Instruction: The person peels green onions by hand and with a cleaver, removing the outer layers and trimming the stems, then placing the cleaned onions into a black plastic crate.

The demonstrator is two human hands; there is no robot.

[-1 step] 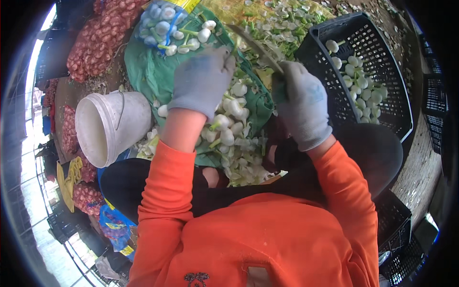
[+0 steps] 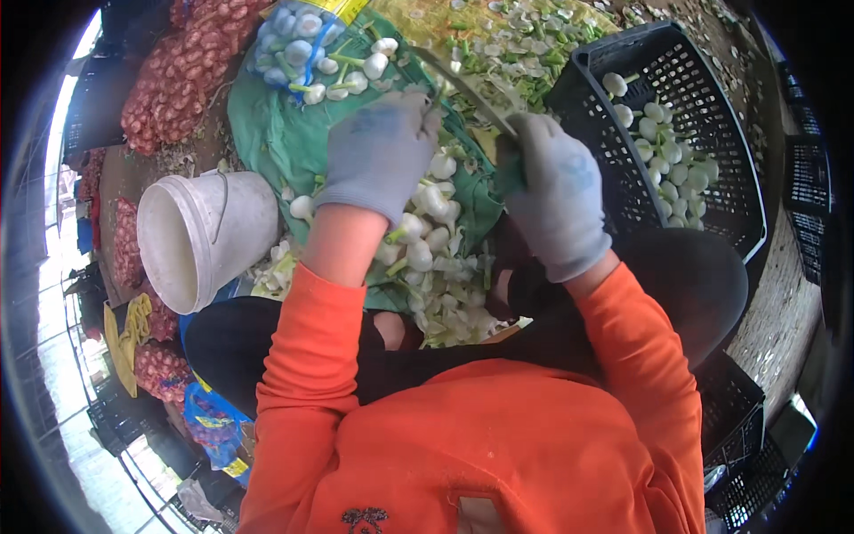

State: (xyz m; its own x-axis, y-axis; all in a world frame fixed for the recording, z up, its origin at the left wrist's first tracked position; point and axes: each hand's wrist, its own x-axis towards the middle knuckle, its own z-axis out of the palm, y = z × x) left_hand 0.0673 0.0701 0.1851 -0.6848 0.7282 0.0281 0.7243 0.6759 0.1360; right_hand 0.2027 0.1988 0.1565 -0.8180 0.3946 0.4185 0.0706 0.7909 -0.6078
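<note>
My left hand, in a grey knitted glove, is closed with its fingers curled under; what they hold is hidden from above. My right hand, gloved the same way, grips a knife by its green handle. The long curved blade points up and left, just beyond the left fingertips. Below and between the hands lies a heap of white garlic bulbs with short green stems, among loose peelings. A few trimmed bulbs rest on green cloth past my left hand.
At the right stands a black plastic crate holding garlic bulbs. A white bucket lies tilted at the left. Red net sacks and a clear bag of bulbs are at the far left. Cut scraps cover the ground ahead.
My right hand and the knife have shifted slightly left, toward my left hand. The left hand stays nearly in place, still closed.
</note>
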